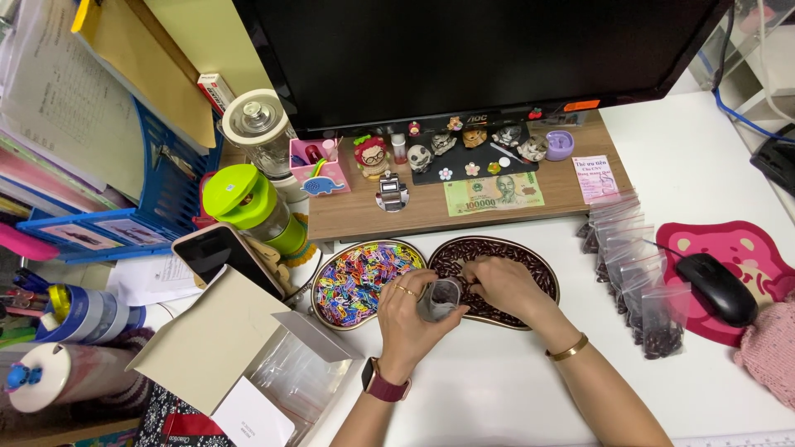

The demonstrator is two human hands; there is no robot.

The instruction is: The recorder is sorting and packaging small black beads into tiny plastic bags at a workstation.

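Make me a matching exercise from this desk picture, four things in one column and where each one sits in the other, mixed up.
Things:
1. Small clear plastic bag
2. Black computer mouse
3. Multicoloured paper clips
4. Filled clear bags of dark beans

Places:
A. In the left oval tray
B. Lined up left of the mouse
C. Held in the left hand, at the right hand, over the oval tray of dark beans
D. On the red and pink mat

Pairs: 1-C, 2-D, 3-A, 4-B

left hand (407, 313) fingers curled, right hand (503, 285) fingers pinched
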